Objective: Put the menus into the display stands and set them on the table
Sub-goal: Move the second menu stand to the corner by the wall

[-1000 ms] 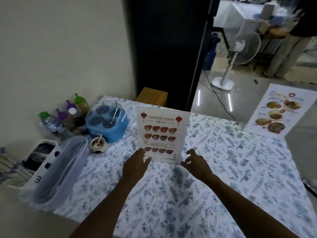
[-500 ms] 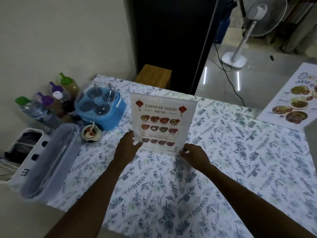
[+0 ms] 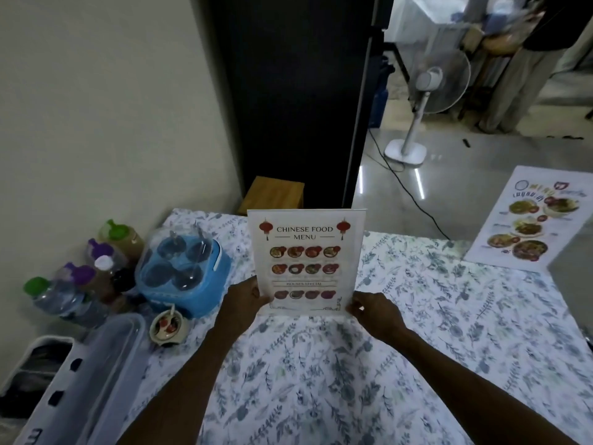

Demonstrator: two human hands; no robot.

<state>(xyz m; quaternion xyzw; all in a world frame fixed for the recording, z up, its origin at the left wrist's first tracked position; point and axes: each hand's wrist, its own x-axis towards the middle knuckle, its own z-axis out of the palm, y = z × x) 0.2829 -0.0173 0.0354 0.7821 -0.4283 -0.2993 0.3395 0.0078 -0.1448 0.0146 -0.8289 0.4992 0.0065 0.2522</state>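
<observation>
Display stand: I see a clear display stand (image 3: 358, 220) upright near the middle of the table; its base touches the tablecloth; the Chinese food menu (image 3: 305, 261) sits inside it, print facing me
Left hand: my left hand (image 3: 242, 300) grips the stand's lower left edge; thumb on the front face, the other fingers hidden behind, clamped on the stand
Right hand: my right hand (image 3: 373, 311) is at the lower right corner; fingertips (image 3: 353, 306) pinched on the stand's edge there
Second menu: I count one more, a picture menu (image 3: 529, 220), flat on the far right corner of the table, partly over the edge; well apart from both hands; no stand around it
Table: covered by a white leaf-print tablecloth (image 3: 353, 380)
Condiment caddy: blue condiment caddy (image 3: 183, 277) with a clear lid, just left of the stand
Sauce dish: small sauce dish (image 3: 168, 327) with a spoon, in front of the caddy
Bottles: group of bottles (image 3: 93, 271) with green, purple and white caps, at the table's left edge by the wall
Clear box: long clear lidded box (image 3: 96, 374), near left
Background: white pedestal fan (image 3: 426, 88) on the floor beyond the table; wooden stool (image 3: 276, 194) behind the table
</observation>
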